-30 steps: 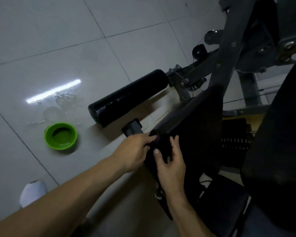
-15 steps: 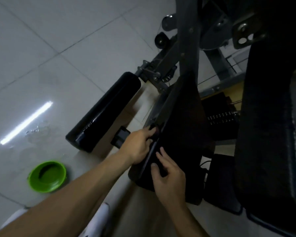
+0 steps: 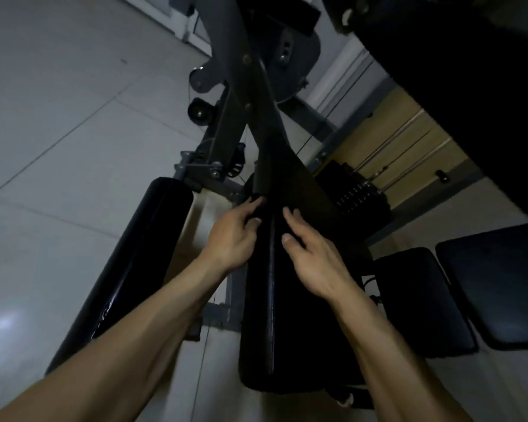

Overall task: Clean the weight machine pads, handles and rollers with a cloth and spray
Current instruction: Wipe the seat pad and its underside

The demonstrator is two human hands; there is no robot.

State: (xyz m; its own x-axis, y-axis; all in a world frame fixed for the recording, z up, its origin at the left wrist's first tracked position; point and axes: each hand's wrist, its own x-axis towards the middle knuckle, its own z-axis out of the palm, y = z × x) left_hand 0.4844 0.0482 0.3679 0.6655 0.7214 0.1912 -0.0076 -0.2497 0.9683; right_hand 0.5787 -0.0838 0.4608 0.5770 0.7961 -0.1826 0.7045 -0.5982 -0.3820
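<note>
Black pad [image 3: 287, 315] hangs at the lower end of the grey frame arm [image 3: 241, 95], just beside the foam roller [image 3: 134, 260]. Left hand [image 3: 232, 236]: grip grasping the pad's upper left edge. Right hand [image 3: 311, 257]: grip released, fingers spread on the pad face.

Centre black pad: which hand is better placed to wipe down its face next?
Probably the right hand: its fingers lie open on the pad face, free to sweep. The left hand pinches the pad's upper edge, steadying it.
</note>
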